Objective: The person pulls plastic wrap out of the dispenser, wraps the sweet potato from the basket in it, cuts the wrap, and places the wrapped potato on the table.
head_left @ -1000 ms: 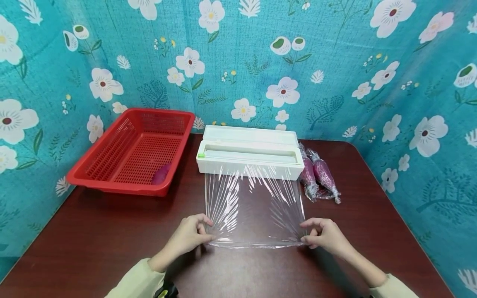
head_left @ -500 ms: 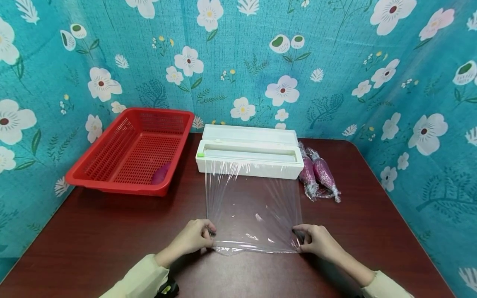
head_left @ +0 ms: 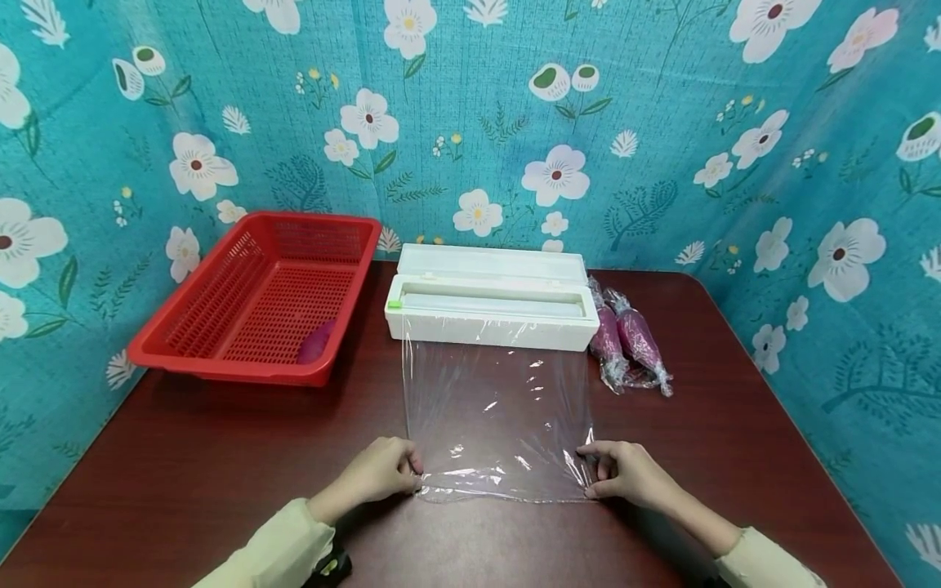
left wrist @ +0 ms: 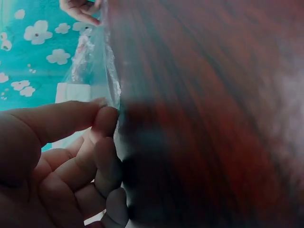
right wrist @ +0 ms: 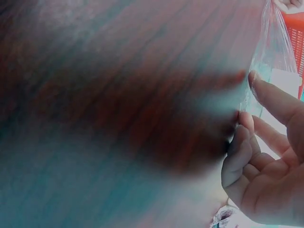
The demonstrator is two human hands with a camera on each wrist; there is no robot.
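A sheet of cling film (head_left: 500, 425) stretches toward me from a white cling film box (head_left: 492, 331) whose lid stands open at the back. My left hand (head_left: 382, 468) pinches its near left corner between thumb and index finger, as the left wrist view shows at the film's edge (left wrist: 111, 71). At the opposite near corner is my right hand (head_left: 628, 471), thumb and index fingertips apart. In the right wrist view its thumb (right wrist: 266, 90) touches the film's edge, with the other fingers loosely bent. The film lies low over the dark red-brown table (head_left: 470, 543).
A red plastic basket (head_left: 250, 374) stands at the left, a purple elongated thing (head_left: 316, 343) inside. Right of the box lie two film-wrapped purple pieces (head_left: 638, 336) with twisted ends. A green slider (head_left: 394, 305) sits on the box's left end. A flowered blue curtain (head_left: 470, 122) hangs behind.
Both hands have come slightly nearer to me, and my right hand has shifted inward. The film was taut with strong creases and is now flatter and slacker.
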